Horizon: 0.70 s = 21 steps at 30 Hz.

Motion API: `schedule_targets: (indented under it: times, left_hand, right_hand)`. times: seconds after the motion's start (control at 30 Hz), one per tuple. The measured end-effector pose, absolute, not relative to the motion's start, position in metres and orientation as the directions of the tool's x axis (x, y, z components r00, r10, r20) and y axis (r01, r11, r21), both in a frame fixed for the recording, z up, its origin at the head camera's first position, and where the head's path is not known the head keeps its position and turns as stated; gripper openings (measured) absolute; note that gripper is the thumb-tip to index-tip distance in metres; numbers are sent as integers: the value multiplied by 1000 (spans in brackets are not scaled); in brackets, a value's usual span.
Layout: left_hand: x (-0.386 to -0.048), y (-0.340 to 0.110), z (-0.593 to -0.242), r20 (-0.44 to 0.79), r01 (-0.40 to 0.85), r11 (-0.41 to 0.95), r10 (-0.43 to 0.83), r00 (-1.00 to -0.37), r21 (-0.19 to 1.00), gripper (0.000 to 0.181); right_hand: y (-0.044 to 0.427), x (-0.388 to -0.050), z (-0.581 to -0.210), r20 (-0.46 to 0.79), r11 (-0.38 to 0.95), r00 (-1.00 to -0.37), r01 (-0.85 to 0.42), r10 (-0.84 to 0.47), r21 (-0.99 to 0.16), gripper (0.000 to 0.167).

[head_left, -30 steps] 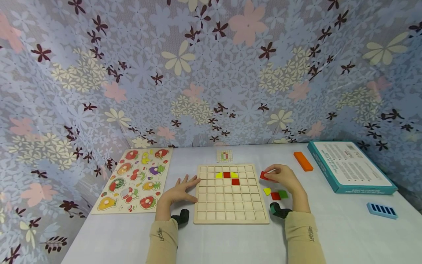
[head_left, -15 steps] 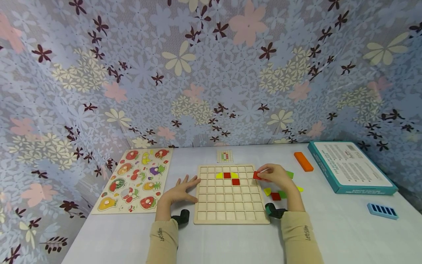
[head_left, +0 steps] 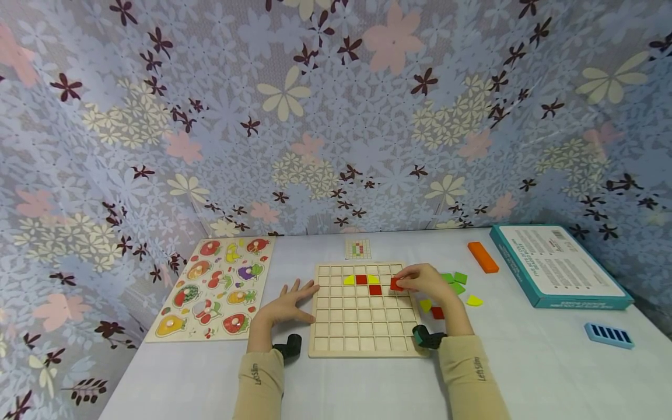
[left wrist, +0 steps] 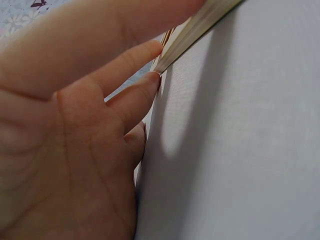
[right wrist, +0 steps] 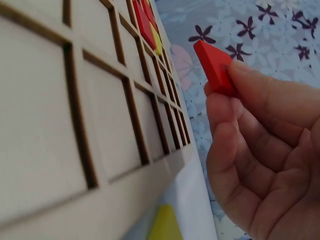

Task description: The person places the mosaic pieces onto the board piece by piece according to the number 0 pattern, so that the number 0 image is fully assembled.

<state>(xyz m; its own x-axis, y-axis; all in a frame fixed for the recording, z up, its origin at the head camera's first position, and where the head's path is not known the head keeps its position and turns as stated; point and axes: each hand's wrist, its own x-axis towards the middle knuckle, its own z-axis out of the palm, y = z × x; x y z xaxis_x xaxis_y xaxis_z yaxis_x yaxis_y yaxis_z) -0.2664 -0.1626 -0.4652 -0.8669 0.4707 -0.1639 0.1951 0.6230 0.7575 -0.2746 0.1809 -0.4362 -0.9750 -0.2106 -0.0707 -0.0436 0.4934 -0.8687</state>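
A wooden grid board lies in the middle of the table. In its upper rows sit two red square tiles, one of them a red tile, with a yellow rounded tile and another yellow one. My right hand is over the board's right side and pinches a red square tile between thumb and fingers, above the cells. With fingers spread, my left hand touches the board's left edge; the left wrist view shows fingertips against the board's side.
Right of the board lie several green tiles, a red tile and yellow tiles. Behind it is a small pattern card. A fruit puzzle board lies left; an orange block, teal box and blue slotted block lie right.
My right hand has moved left with the red tile, from beside the board to over its right columns. More green and yellow tiles show behind it. My left hand has stayed put.
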Motion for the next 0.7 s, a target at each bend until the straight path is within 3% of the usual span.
schedule_targets:
  times: [0.7]
  left_hand:
    - [-267,-162,-467,-159,197,627,464,-871,754,84]
  right_hand:
    - [153,-271,-436,-73,499,-923,-137,-378,-855,16]
